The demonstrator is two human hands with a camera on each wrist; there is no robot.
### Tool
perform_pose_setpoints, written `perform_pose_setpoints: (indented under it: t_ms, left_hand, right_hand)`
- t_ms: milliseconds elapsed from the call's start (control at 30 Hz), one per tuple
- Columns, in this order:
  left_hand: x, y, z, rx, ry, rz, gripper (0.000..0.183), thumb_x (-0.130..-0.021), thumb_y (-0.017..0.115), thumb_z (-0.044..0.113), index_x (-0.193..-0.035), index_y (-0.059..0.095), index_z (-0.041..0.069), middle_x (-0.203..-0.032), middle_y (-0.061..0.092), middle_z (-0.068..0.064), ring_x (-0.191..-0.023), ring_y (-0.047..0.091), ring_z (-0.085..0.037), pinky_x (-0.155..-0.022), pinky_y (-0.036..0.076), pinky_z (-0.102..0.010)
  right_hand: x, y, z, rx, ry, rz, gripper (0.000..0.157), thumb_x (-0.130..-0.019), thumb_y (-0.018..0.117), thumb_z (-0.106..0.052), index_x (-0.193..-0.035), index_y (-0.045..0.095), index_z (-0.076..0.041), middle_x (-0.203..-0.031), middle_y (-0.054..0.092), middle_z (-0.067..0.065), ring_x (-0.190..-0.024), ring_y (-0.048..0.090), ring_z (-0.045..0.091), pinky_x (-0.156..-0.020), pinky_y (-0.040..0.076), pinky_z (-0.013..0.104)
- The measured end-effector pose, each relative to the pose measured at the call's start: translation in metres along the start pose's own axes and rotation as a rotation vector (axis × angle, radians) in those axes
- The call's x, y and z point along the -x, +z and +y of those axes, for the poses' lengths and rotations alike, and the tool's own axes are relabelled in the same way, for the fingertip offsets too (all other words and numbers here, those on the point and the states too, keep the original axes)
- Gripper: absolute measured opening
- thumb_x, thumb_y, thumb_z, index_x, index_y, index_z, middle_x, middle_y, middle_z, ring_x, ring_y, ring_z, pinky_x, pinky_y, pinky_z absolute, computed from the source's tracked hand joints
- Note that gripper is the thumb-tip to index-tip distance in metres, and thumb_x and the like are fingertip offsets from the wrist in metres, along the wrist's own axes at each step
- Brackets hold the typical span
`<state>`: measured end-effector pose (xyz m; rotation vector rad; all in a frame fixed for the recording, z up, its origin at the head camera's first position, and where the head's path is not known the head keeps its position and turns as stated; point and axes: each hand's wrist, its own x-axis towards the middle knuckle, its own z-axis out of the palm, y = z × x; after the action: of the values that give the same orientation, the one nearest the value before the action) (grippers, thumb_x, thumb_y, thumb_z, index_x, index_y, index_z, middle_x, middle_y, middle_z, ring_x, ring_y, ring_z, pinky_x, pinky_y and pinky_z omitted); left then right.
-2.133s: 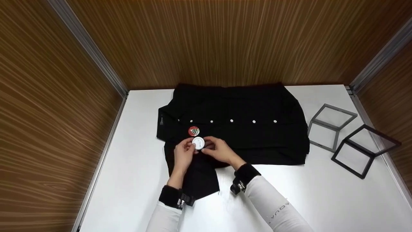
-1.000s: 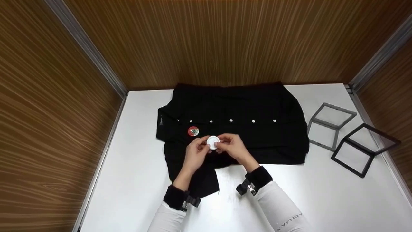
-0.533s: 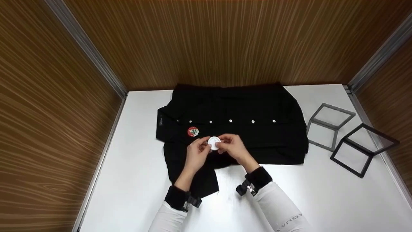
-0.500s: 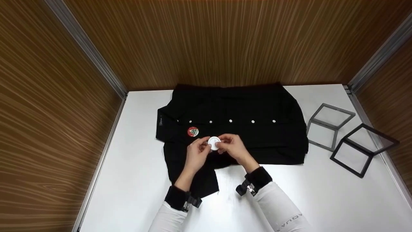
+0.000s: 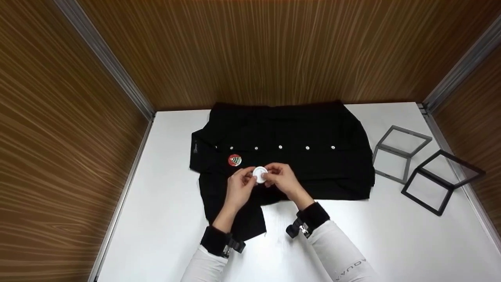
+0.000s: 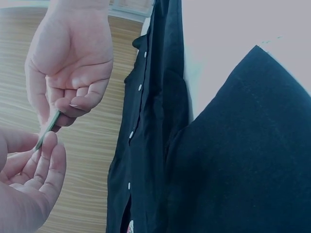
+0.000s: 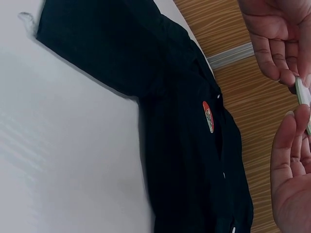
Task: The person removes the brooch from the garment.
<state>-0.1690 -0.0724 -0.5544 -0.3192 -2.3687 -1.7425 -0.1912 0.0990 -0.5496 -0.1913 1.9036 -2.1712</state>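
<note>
Both hands hold a round badge (image 5: 260, 174) in front of the body, its white back facing up. My left hand (image 5: 238, 190) pinches its left edge between thumb and fingers. From the other side my right hand (image 5: 285, 181) grips it, thumb lying on the white face. Seen edge-on in the left wrist view, the badge (image 6: 47, 130) is thin with a greenish rim. Beneath the hands a black button-up shirt (image 5: 313, 168) lies spread out, collar to the left. A red badge (image 5: 235, 160) with a Christmas tree design sits on its chest, near the collar.
At the right of the white table (image 5: 168, 156) stand two hinged square frames with clear panes, a grey frame (image 5: 411, 156) and a black frame (image 5: 419, 171). Wood-grain panels (image 5: 274, 51) enclose the table at back and sides. A shirt sleeve (image 5: 250, 223) extends toward the front.
Since the earliest frame both hands have moved right with the badge, away from the red one, and the right thumb has come onto its white back. Over the last half second they barely move.
</note>
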Motion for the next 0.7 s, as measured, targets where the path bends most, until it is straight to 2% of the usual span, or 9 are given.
perform_pose_setpoints:
  t_ms: [167, 367, 700]
  left_hand:
    - [0.000, 0.000, -0.001, -0.007, 0.013, -0.001, 0.024, -0.085, 0.067, -0.008, -0.109, 0.068, -0.010, -0.086, 0.065, -0.013, -0.070, 0.067, -0.022, -0.062, 0.056, -0.023]
    - [0.000, 0.000, -0.002, -0.033, 0.016, 0.004, 0.023, -0.084, 0.067, -0.008, -0.108, 0.068, -0.009, -0.086, 0.066, -0.012, -0.070, 0.066, -0.018, -0.062, 0.054, -0.022]
    - [0.001, 0.000, -0.002, -0.041, 0.025, 0.003, 0.023, -0.084, 0.067, -0.008, -0.107, 0.068, -0.009, -0.085, 0.066, -0.012, -0.070, 0.064, -0.015, -0.062, 0.055, -0.023]
  right_hand:
    - [0.005, 0.004, -0.013, 0.009, 0.014, -0.002, 0.018, -0.084, 0.061, 0.012, -0.100, 0.058, 0.021, -0.076, 0.066, 0.008, -0.059, 0.062, 0.017, -0.058, 0.055, 0.028]
    - [-0.005, -0.001, 0.007, 0.004, 0.028, 0.012, 0.019, -0.084, 0.063, 0.010, -0.101, 0.060, 0.019, -0.075, 0.066, 0.005, -0.057, 0.060, 0.015, -0.055, 0.053, 0.025]
    - [-0.006, 0.000, 0.012, 0.011, 0.009, 0.046, 0.015, -0.082, 0.064, 0.009, -0.097, 0.063, 0.013, -0.073, 0.065, 0.005, -0.055, 0.059, 0.014, -0.053, 0.052, 0.024]
